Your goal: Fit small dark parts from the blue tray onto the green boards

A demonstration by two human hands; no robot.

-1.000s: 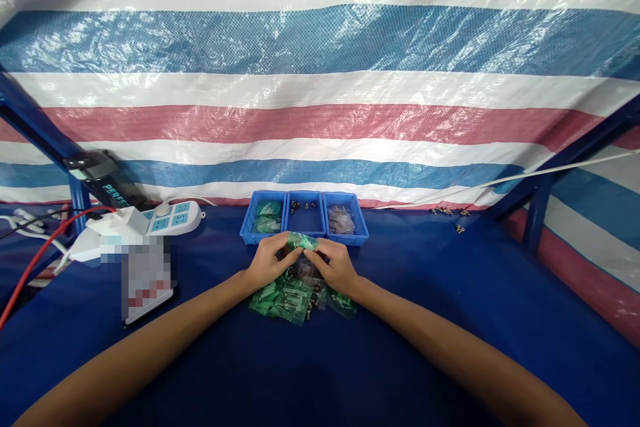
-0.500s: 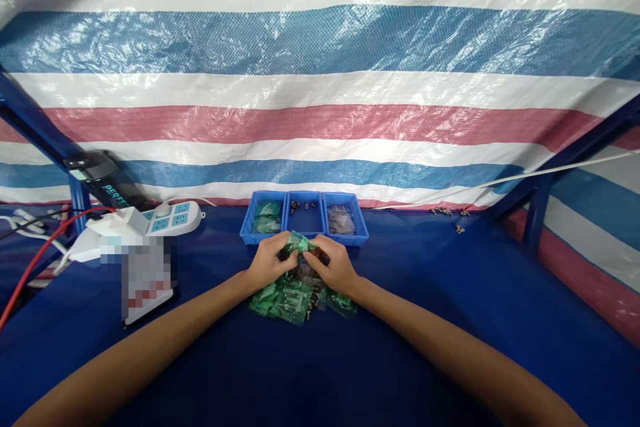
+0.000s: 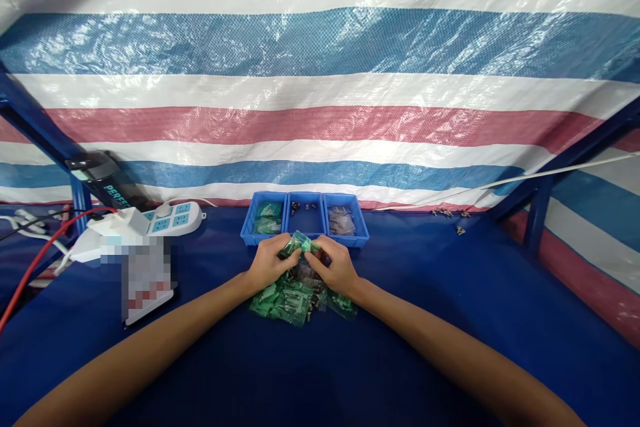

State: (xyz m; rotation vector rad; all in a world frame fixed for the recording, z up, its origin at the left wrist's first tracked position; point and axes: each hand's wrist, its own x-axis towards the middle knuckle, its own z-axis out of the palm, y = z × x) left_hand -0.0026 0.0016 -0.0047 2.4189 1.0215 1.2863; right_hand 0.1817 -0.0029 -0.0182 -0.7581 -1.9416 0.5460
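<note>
As I watched, the left hand (image 3: 269, 261) and right hand (image 3: 338, 267) pinched a shiny green plastic packet (image 3: 302, 241) before three rectangular blue bins (image 3: 306, 221).

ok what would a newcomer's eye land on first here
Probably the glossy red, white and blue striped plastic sheet filling the background. Next, in the middle, the left hand and right hand hold a small green translucent plastic bag over a pile of green plastic bags, just in front of three blue plastic bins.
</note>
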